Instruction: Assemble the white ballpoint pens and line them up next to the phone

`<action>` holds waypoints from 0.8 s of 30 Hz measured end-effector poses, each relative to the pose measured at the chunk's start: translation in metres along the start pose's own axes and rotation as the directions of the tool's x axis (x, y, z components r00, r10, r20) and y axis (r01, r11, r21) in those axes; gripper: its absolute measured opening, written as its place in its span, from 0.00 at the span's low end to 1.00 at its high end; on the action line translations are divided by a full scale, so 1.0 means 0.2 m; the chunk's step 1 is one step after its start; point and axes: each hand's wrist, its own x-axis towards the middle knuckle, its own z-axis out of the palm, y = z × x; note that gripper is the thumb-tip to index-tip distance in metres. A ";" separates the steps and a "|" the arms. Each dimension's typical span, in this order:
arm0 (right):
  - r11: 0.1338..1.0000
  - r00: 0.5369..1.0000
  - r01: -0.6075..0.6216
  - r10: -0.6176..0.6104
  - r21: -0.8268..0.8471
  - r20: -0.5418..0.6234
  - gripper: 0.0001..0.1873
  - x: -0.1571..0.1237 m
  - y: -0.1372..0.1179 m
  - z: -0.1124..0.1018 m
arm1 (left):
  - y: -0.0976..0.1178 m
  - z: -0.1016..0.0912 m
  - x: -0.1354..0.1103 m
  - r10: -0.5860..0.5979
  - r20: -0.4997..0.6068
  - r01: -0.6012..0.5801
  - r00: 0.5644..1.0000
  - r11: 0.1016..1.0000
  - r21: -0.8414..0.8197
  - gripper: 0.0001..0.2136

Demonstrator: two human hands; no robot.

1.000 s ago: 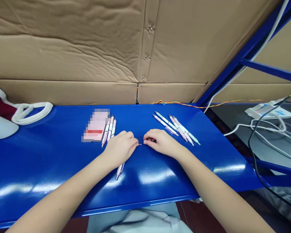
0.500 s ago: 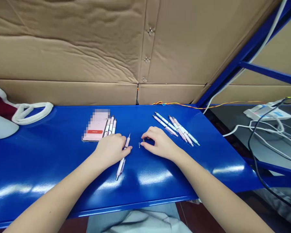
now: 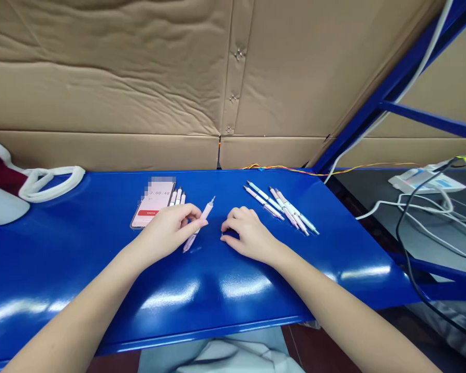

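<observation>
Behind and above both grips, a creased brown padded sheet (image 3: 140, 93) with metal studs along a seam. Below both grips, a glossy blue worktop (image 3: 81, 248). Well to the right of the right grip, a blue frame bar (image 3: 431, 119). Near each other but apart, left grip (image 3: 174, 223) and right grip (image 3: 248, 230). Beyond the left grip and to its left, a phone (image 3: 157, 199) lying flat, screen partly pixelated, red button on display. Beyond the right grip and to its right, a group of pens (image 3: 293, 211), pink, white and pale green, lying slanted. Just beyond the left grip, beside the phone, three pens (image 3: 178, 197), lower ends hidden. Clenched in the left grip, between thumb and fingers, a pink-and-white pen (image 3: 205, 211), slanted, narrow end pointing away and to the right. At the thumb tip of the right grip, a tiny glinting part (image 3: 221, 235); cannot tell whether grasped or merely touched.
</observation>
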 end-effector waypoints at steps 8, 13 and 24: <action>0.997 1.000 0.017 -0.018 0.075 0.017 0.06 0.00 -0.01 0.01 | -0.01 -0.02 -0.01 0.073 0.041 -0.077 0.996 0.991 0.111 0.11; 0.995 0.998 0.039 -0.043 0.095 0.039 0.06 0.00 0.00 0.00 | -0.02 -0.06 -0.02 0.107 0.104 -0.129 0.989 0.965 0.229 0.12; 0.975 0.979 0.006 0.040 0.223 -0.200 0.03 0.01 0.10 -0.02 | -0.06 -0.04 0.00 0.106 0.174 -0.162 0.979 0.922 0.350 0.12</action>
